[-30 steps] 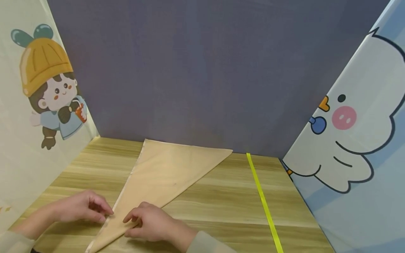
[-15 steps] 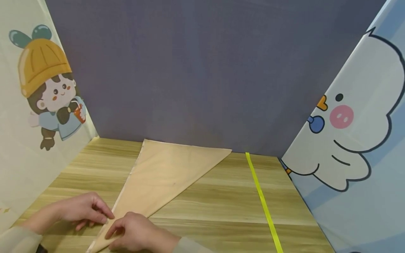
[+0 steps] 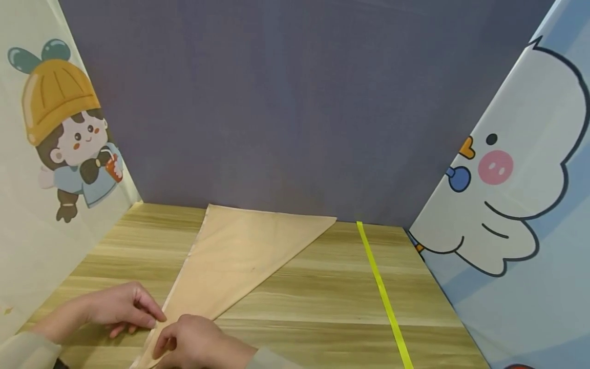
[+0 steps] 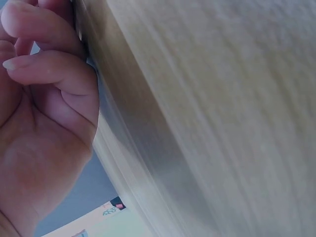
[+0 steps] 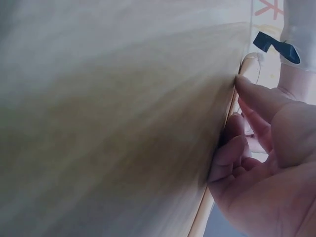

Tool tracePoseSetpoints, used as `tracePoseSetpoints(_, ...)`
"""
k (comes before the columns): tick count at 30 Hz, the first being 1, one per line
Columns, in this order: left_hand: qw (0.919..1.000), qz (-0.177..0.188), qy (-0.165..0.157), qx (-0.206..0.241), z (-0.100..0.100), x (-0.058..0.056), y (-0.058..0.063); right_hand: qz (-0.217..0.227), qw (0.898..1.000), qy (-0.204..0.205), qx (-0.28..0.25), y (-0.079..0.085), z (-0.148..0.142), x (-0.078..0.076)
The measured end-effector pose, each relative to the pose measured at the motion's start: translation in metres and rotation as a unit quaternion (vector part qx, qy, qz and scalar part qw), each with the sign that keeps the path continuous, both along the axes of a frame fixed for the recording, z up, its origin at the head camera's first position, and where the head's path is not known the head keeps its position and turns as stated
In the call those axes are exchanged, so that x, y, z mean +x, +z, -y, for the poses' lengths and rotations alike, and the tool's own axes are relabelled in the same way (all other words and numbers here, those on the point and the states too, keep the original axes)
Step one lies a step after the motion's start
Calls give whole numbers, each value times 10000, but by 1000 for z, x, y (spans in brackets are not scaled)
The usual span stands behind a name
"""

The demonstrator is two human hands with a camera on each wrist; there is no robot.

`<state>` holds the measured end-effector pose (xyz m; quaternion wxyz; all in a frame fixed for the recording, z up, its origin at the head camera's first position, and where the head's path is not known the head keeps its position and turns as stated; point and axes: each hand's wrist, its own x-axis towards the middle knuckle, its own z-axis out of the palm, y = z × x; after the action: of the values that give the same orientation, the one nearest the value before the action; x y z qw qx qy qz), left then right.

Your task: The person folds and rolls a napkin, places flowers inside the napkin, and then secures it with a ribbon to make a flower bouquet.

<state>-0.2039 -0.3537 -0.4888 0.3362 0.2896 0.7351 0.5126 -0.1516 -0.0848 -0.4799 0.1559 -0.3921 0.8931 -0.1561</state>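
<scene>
A beige cloth [image 3: 244, 256] lies flat on the wooden table as a long triangle, its wide end at the back and its narrow tip toward me. My left hand [image 3: 122, 310] is at the cloth's left edge, thumb and index fingertips close together there. Low over the narrow end, my right hand [image 3: 193, 338] has curled fingers and pinches the cloth near its right edge. In the right wrist view, the right thumb [image 5: 261, 96] reaches the cloth's border. The left wrist view shows the left hand's other fingers [image 4: 54, 74] bent loosely above the table; its grip point is hidden.
A yellow strip [image 3: 382, 292] runs front to back along the right of the wooden table [image 3: 313, 302]. A dark grey panel [image 3: 258, 102] stands behind it. Printed cartoon panels flank the left and right sides.
My right hand has moved left and toward me, down to the cloth's narrow end. The left hand shifted slightly along the edge, its thumb and index drawing closer. The cloth stays flat.
</scene>
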Motion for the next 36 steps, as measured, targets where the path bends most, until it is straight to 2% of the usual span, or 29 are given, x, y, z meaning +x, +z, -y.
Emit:
tracePoseSetpoints(5,10000,19,-42,55,0,-1,-2,-26,9994,-340,44,-2,2,1)
tracePoseSetpoints(9,9999,61,-66,47,1,-2,-4,-149,9990,-416,36,-2,2,2)
tracePoseSetpoints(13,9999,43,-72,57,2,-2,-5,-396,9989,-249,99,-1,3,2)
tracePoseSetpoints(17,10000,33,-67,53,2,-1,-5,-918,9952,64,340,0,5,2)
tracePoseSetpoints(21,10000,-14,-74,38,3,0,-4,-1266,9903,39,577,1,7,3)
tracePoseSetpoints(27,9996,32,-225,155,6,-2,-4,-1102,9931,-156,365,3,3,3)
tracePoseSetpoints(34,9989,-23,-291,355,5,-3,-4,-314,9959,-819,-214,3,-3,3)
tracePoseSetpoints(36,9988,151,-256,392,4,-2,-2,-117,9941,-1025,-345,3,-4,3)
